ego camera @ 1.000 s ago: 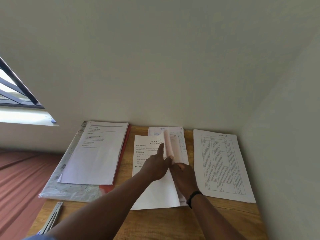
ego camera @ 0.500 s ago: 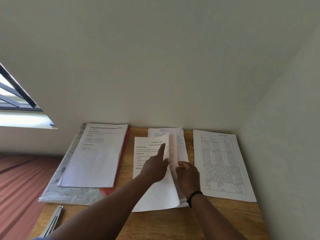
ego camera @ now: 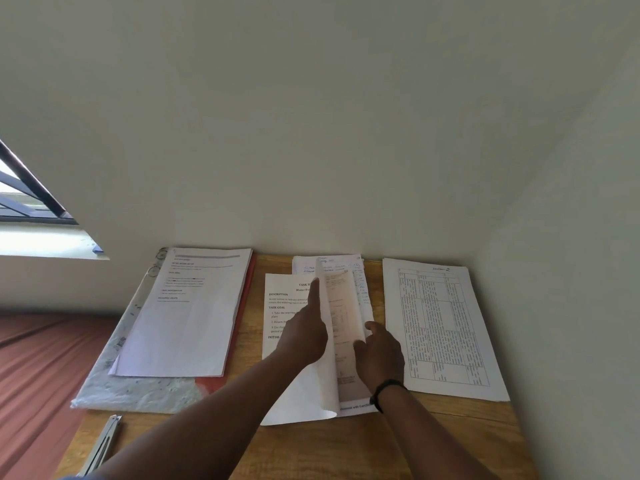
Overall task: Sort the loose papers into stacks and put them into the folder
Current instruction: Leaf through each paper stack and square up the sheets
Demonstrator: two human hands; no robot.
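A pile of loose printed papers point(ego camera: 284, 403) lies in the middle of the wooden table point(ego camera: 346, 452). Its top sheet point(ego camera: 327, 341) is lifted and curled over toward the left. My left hand point(ego camera: 306, 332) rests on the pile with the forefinger stretched along that lifted sheet. My right hand point(ego camera: 379, 355) lies to the right of the sheet and touches its raised edge with thumb and fingers. A red folder point(ego camera: 242, 306) at the left carries a stack of printed sheets point(ego camera: 183, 313). A single sheet with a table point(ego camera: 440, 327) lies at the right.
A clear plastic sleeve point(ego camera: 135, 393) lies under the red folder and hangs over the table's left edge. A metal clip bar point(ego camera: 104, 441) sits at the front left. Walls close the back and right side. A window point(ego camera: 24, 202) is at the left.
The top sheet has been raised higher and turned further over to the left. My right hand has slid a little right along it; my left forefinger stays against the sheet.
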